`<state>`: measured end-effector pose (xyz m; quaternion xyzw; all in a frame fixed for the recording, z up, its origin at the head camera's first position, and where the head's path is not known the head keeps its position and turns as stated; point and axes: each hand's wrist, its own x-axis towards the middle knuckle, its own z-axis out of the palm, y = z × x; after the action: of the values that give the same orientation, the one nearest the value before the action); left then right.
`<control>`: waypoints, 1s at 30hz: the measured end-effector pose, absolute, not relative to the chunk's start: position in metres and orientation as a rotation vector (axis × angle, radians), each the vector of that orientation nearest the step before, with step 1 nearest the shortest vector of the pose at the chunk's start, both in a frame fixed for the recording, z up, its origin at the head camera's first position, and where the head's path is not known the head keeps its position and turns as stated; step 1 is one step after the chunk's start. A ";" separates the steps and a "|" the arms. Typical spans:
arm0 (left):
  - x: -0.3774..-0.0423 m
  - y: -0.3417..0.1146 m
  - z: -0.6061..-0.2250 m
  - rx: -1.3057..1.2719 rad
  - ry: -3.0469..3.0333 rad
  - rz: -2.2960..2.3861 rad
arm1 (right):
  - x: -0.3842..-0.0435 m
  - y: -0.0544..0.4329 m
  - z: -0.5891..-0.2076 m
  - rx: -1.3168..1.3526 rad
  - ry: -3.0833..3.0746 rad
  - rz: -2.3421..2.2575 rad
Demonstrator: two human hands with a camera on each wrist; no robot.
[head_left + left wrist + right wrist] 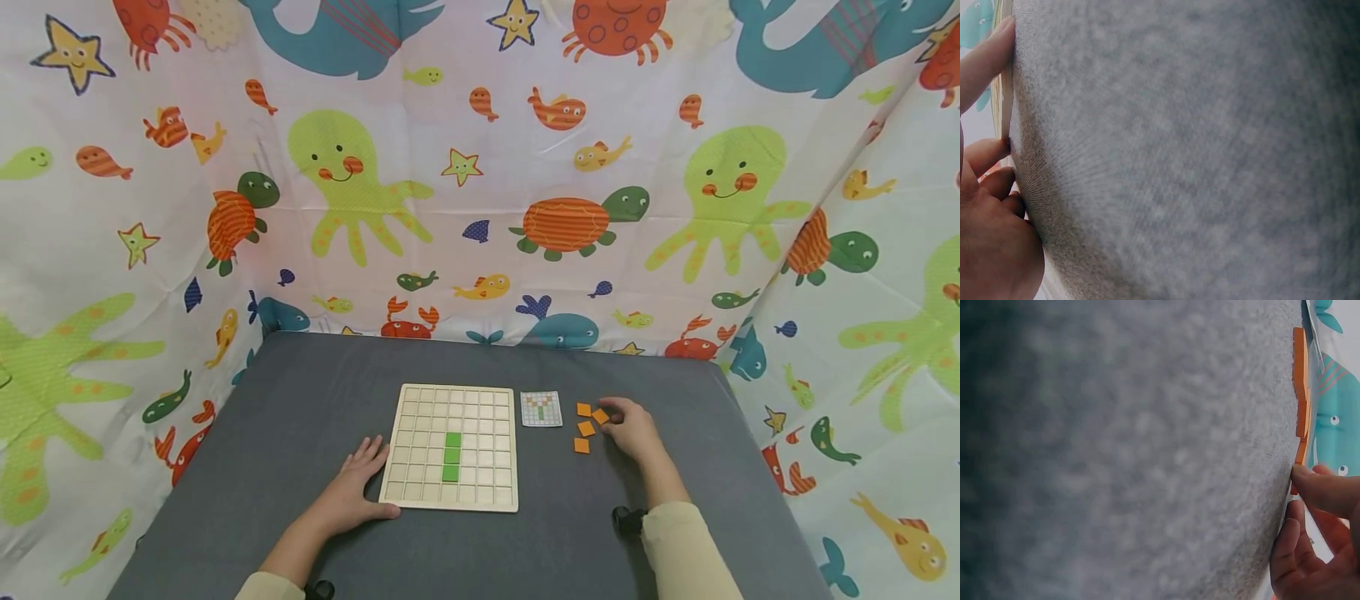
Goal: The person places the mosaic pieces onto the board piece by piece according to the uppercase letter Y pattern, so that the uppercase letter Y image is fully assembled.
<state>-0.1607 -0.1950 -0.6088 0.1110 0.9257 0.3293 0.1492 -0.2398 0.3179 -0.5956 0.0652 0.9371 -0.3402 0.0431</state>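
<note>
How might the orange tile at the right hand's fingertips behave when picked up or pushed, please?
The tile is probably stiff, since its edges look straight and crisp. It is likely light, being small beside the right hand. Its flat, square shape suggests it would slide rather than roll.

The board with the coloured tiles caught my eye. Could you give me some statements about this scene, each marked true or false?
1. The board holds three green tiles. True.
2. The left hand is up in the air. False: it touches the board's left edge.
3. The right hand touches an orange tile. True.
4. The small card lies on the board. False: it lies right of it.
5. The table is grey. True.
</note>
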 end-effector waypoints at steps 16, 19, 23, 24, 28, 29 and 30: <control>-0.162 -0.196 -0.610 0.321 2.656 0.937 | -0.239 0.318 -0.594 0.183 2.848 -0.981; -0.162 -0.196 -0.609 0.325 2.662 0.937 | -0.239 0.318 -0.593 0.167 2.853 -0.961; -0.162 -0.195 -0.609 0.323 2.662 0.937 | -0.238 0.318 -0.593 0.133 2.862 -0.951; -0.161 -0.196 -0.609 0.320 2.660 0.937 | -0.238 0.318 -0.593 0.126 2.866 -0.945; -0.160 -0.196 -0.608 0.316 2.651 0.948 | -0.238 0.318 -0.594 0.114 2.872 -0.924; -0.160 -0.196 -0.608 0.322 2.655 0.947 | -0.239 0.318 -0.594 0.117 2.873 -0.919; -0.160 -0.196 -0.608 0.319 2.654 0.945 | -0.239 0.318 -0.594 0.119 2.875 -0.912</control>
<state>-0.1597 -0.1962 -0.6080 0.1111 0.9251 0.3296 0.1526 -0.2388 0.3181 -0.5939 0.0392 0.9506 -0.3016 0.0616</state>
